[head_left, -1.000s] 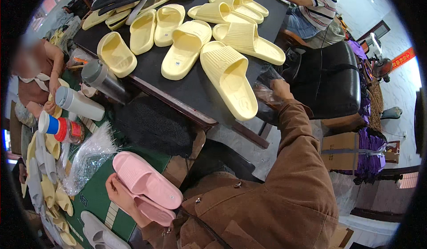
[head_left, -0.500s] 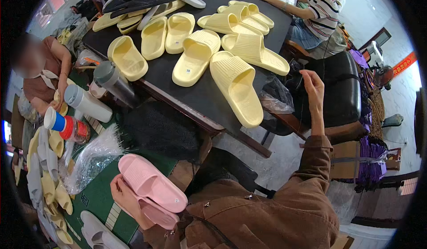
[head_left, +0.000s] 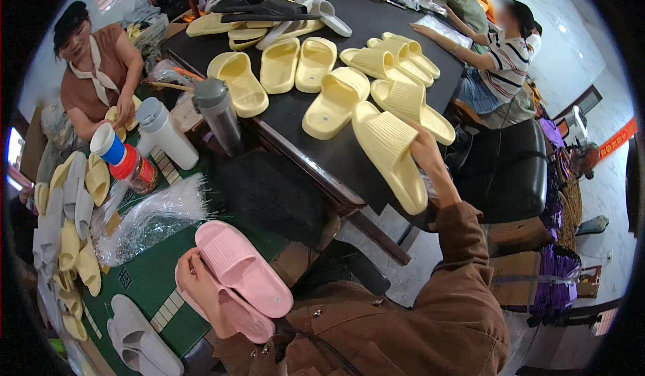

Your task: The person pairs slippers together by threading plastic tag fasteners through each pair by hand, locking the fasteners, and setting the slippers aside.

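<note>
My left hand point(head_left: 200, 283) is closed round a pair of pink slide slippers point(head_left: 243, 268), held in front of my body over the green-topped table. Its fingertips press on the strap of the lower slipper, which is partly hidden by the upper one. My right hand point(head_left: 430, 154) reaches to the dark table and grips the strap edge of the nearest yellow slipper point(head_left: 390, 154); part of the fingers is hidden in the foot opening. This slipper lies sole down at the table edge, its heel pointing toward me. Beside it sits another yellow slipper point(head_left: 336, 107).
More yellow slippers point(head_left: 279, 63) and a pile with black slippers point(head_left: 262, 10) cover the dark table point(head_left: 336, 174). At left are a grey tumbler point(head_left: 218, 114), a white bottle point(head_left: 168, 134), clear plastic ties point(head_left: 161, 215) and grey slippers point(head_left: 141, 339). A black chair point(head_left: 507, 174) stands right. Co-workers sit around.
My right hand has come down from the air at the right onto the nearest yellow slipper's strap. The view has shifted left. My left hand keeps the pink slippers.
</note>
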{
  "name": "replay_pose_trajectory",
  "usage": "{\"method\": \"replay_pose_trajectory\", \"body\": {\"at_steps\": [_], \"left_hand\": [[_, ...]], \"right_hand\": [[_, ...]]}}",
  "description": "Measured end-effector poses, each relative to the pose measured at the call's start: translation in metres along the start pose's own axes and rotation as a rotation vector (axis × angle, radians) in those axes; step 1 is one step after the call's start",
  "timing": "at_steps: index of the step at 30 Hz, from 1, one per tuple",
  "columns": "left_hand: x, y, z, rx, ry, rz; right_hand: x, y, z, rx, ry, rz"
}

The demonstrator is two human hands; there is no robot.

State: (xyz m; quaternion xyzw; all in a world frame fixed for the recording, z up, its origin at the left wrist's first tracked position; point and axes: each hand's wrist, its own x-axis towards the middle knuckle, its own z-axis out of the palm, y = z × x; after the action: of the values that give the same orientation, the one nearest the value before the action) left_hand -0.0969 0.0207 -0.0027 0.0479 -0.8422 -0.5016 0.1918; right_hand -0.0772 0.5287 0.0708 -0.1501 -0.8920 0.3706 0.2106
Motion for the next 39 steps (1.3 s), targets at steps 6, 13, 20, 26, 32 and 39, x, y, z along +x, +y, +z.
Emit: {"method": "replay_pose_trajectory", "body": {"at_steps": [6, 13, 20, 26, 32, 39], "left_hand": [[0.002, 0.007, 0.0, 0.068, -0.011, 0.06], [0.004, -0.008, 0.005, -0.025, 0.017, 0.02], [0.001, 0.01, 0.0, -0.018, -0.031, 0.041], [0.002, 0.007, 0.0, -0.017, -0.041, -0.013], [0.001, 0.001, 0.0, -0.03, -0.029, -0.02], [0.002, 0.002, 0.004, -0.025, -0.022, -0.001]], "right_hand": [[0.023, -0.046, -0.025, 0.247, 0.065, -0.003], [0.057, -0.121, 0.002, 0.285, 0.04, 0.167], [0.125, -0.115, 0.083, -0.015, 0.064, -0.271], [0.169, -0.108, 0.109, -0.335, 0.075, -0.183], [0.153, -0.109, 0.117, -0.486, -0.022, -0.113], [0.116, -0.094, 0.088, -0.301, -0.132, -0.243]]}}
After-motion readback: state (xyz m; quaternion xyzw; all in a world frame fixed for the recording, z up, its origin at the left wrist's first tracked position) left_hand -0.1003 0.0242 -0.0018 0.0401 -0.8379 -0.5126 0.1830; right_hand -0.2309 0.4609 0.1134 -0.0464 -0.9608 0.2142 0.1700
